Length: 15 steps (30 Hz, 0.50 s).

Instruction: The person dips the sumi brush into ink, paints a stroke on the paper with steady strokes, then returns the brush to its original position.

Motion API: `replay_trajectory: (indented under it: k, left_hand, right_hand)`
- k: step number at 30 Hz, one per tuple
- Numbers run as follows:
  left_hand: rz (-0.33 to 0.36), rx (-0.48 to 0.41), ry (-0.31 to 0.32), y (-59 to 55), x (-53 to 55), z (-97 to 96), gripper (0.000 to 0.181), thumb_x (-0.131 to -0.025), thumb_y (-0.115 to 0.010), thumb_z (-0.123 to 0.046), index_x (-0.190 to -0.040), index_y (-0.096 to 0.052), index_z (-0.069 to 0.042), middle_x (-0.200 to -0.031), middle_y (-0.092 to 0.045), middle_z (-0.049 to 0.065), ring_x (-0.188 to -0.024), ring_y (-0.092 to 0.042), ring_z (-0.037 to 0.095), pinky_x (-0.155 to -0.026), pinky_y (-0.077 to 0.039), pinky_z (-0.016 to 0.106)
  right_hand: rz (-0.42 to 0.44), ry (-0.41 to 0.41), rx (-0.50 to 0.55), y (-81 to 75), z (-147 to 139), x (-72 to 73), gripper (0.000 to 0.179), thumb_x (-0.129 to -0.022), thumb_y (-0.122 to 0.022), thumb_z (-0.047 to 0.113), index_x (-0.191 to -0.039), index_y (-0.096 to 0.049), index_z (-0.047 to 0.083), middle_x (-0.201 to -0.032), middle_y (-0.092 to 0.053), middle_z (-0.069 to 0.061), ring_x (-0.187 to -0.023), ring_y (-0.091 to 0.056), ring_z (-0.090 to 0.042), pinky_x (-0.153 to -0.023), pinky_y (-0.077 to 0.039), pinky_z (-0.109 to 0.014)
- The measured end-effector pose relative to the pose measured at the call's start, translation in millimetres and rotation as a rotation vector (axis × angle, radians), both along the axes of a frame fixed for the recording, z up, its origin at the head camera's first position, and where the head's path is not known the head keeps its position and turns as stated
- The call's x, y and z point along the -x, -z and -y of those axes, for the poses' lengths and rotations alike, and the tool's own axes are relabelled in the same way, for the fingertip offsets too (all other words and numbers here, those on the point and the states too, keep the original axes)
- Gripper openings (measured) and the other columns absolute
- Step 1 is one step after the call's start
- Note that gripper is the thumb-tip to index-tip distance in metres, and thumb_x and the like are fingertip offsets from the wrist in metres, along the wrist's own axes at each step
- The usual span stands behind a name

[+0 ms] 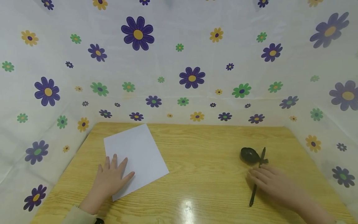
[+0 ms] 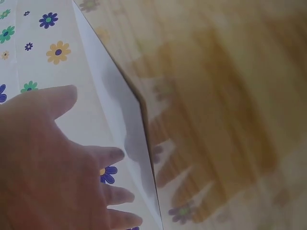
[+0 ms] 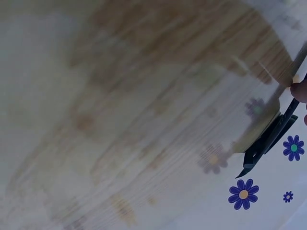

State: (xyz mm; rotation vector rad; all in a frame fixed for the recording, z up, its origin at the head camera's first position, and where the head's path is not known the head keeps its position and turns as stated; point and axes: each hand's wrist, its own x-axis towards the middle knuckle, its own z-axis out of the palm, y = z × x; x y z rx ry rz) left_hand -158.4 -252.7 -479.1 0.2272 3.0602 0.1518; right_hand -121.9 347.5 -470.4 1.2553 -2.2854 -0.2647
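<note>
My left hand [image 1: 109, 179] rests on a white sheet of paper [image 1: 139, 161] at the left of the table, its fingers spread. The left wrist view shows the same hand [image 2: 53, 158] beside the paper's edge [image 2: 136, 129]. Over on the right, my right hand [image 1: 275, 185] lies across a slim black pen-like stick [image 1: 253, 196] and hides its middle. Just beyond the fingertips sits a glossy black rounded object [image 1: 250, 155] with a short stub. In the right wrist view a fingertip [image 3: 300, 91] touches the dark stick [image 3: 268, 139]; whether it is pinched is unclear.
The wooden table [image 1: 201, 149] has a shiny surface. A white flower-patterned sheet [image 1: 167, 59] encloses its back and sides. A small black item [image 1: 99, 221] shows by the left sleeve [image 1: 79, 215].
</note>
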Motion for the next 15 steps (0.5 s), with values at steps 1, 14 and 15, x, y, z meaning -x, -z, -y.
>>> replay_trajectory:
  k: [1, 14, 15]
  left_hand:
    - [0.009, 0.005, 0.002, 0.2, -0.2, 0.3, 0.079, -0.104, -0.051, -0.064, -0.157, -0.050, -0.006, -0.163, -0.029, 0.044, -0.149, -0.025, 0.071, -0.114, -0.024, 0.088]
    - [0.124, 0.028, 0.044, -4.3, 1.4, -0.5, 0.094, -0.098, -0.062, -0.066, -0.161, -0.041, 0.001, -0.164, -0.028, 0.042, -0.151, -0.027, 0.067, -0.118, -0.022, 0.084]
    - [0.125, 0.031, 0.053, -3.7, 1.9, -0.8, 0.095, -0.097, -0.063, -0.066, -0.161, -0.040, 0.001, -0.165, -0.028, 0.042, -0.151, -0.027, 0.066, -0.119, -0.022, 0.084]
  right_hand:
    - [-0.005, 0.000, 0.000, 0.7, 0.1, -0.2, 0.070, -0.115, -0.002, 0.018, -0.126, -0.071, 0.009, -0.122, -0.077, -0.008, -0.108, -0.072, -0.026, -0.133, -0.017, -0.032]
    - [-0.021, -0.013, -0.056, 0.8, 3.8, -2.0, 0.074, -0.115, 0.002, 0.009, -0.111, -0.072, 0.014, -0.113, -0.076, -0.001, -0.102, -0.072, -0.022, -0.096, -0.053, -0.043]
    - [-0.024, -0.012, -0.069, 0.2, 3.4, -2.2, 0.076, -0.115, 0.003, 0.008, -0.110, -0.073, 0.014, -0.113, -0.076, -0.001, -0.103, -0.072, -0.022, -0.096, -0.053, -0.043]
